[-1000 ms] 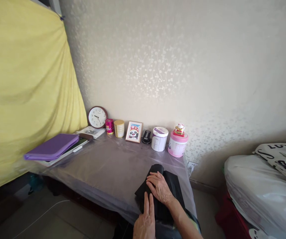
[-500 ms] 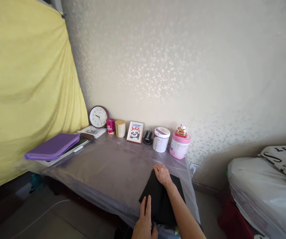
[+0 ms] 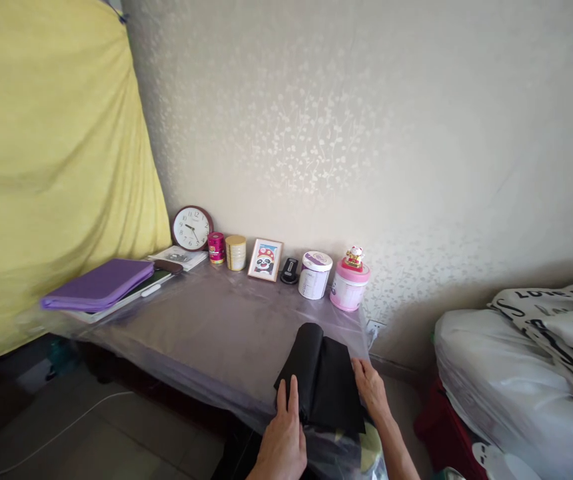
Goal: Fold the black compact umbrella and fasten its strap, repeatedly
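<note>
A folded black cloth (image 3: 322, 381) lies at the near right corner of a table (image 3: 206, 327) covered in clear plastic sheeting. My left hand (image 3: 282, 437) rests on the cloth's near left edge with its fingers stretched flat. My right hand (image 3: 370, 392) sits at the cloth's right edge, fingers extended against the side of the fold. Neither hand grips anything.
Along the wall stand a clock (image 3: 192, 228), a red tin (image 3: 215, 247), a gold tin (image 3: 236, 253), a framed panda picture (image 3: 265, 259), a white tub (image 3: 315, 275) and a pink tub (image 3: 347, 288). A purple folder (image 3: 99, 285) lies left. Bedding (image 3: 526, 373) is piled right. A yellow sheet (image 3: 51, 173) hangs left.
My right hand has come off the top of the cloth and moved back to its right edge. The cloth's left part now shows a rounded fold. The left hand stays at the near edge.
</note>
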`<state>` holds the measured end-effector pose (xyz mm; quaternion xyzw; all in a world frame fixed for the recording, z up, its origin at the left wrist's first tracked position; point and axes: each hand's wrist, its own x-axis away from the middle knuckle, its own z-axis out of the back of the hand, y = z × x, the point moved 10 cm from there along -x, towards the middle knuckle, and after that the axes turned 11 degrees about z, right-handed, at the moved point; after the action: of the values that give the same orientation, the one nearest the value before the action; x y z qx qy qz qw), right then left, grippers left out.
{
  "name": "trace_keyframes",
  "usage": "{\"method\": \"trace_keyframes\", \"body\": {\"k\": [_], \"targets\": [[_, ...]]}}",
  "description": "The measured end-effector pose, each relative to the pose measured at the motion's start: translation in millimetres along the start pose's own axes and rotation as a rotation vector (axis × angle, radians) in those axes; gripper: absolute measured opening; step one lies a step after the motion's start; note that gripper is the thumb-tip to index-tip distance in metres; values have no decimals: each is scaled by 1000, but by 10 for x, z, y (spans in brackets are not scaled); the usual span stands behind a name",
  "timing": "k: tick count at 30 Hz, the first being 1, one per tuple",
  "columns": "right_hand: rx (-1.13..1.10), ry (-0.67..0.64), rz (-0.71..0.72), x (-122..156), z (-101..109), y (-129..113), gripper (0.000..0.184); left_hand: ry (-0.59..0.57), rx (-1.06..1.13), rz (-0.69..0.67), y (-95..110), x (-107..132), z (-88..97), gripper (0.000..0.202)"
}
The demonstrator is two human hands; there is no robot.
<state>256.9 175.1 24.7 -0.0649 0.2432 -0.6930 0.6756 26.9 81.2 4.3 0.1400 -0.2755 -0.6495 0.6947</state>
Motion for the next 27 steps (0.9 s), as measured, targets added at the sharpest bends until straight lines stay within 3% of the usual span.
{"method": "trace_keyframes", "body": {"k": [4, 11, 18, 22, 27], "targets": [[-151, 42, -27, 117, 14, -107, 36, 19, -18, -8, 14, 12, 1, 75], [-265, 66, 33, 84, 77, -390, 29, 11, -51, 3, 34, 20, 23, 78], [-450, 107, 187, -82, 199, -919, 34, -20, -77, 26, 36, 3, -2, 81], [-494, 101, 208, -201, 78, -1135, 35, -24, -96, 43, 23, -27, -38, 82], [-473, 19, 186, -293, -226, -1294, 38, -45, -75, 42, 30, -29, -45, 81]]}}
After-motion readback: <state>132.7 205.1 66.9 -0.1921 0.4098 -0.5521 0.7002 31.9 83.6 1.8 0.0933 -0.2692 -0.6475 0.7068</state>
